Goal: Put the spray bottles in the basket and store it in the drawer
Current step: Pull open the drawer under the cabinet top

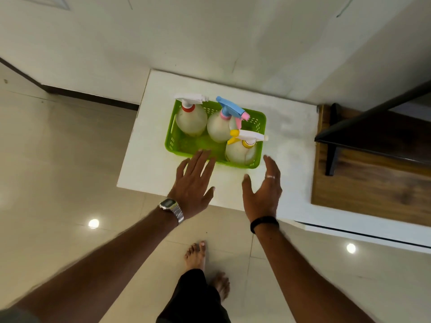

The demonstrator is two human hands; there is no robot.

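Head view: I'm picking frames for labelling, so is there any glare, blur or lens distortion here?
Head view: two ceiling-light glare spots on the glossy floor; wide-angle bending of the wall lines; left hand and right hand slightly motion-softened; green basket and its three spray bottles evenly lit, readable.

A white bench [286, 145] stands against the wall; a green basket [177, 143] rests directly on its top.

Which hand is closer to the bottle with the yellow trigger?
Right. The right hand hovers open just right of that bottle; the left hand reaches the green basket further left.
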